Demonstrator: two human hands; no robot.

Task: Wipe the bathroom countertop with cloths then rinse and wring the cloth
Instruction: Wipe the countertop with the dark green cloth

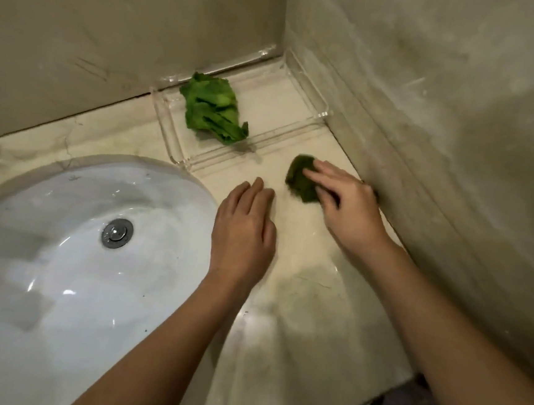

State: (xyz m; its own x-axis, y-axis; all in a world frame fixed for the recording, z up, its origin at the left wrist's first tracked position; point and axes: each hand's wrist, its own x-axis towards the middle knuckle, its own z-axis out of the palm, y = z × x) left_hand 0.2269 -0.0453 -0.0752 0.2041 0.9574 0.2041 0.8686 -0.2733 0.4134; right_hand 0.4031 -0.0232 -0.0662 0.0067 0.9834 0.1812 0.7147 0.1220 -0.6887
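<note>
Pressing dark cloth (300,181) onto countertop (300,286) with right hand (346,206), fingers straight, close against wall (441,153). Resting left hand (244,229) flat, empty, alongside. Behind: clear tray (320,110) (bright green cloth (214,109) inside); leftward, sink (58,281).

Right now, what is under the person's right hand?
A dark green cloth, pressed onto the countertop by the right hand. Its left part shows; the part beneath the hand is covered, so its full extent cannot be seen.

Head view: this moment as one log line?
right hand presses dark cloth on countertop | left hand flat on countertop | bright cloth in tray
</note>
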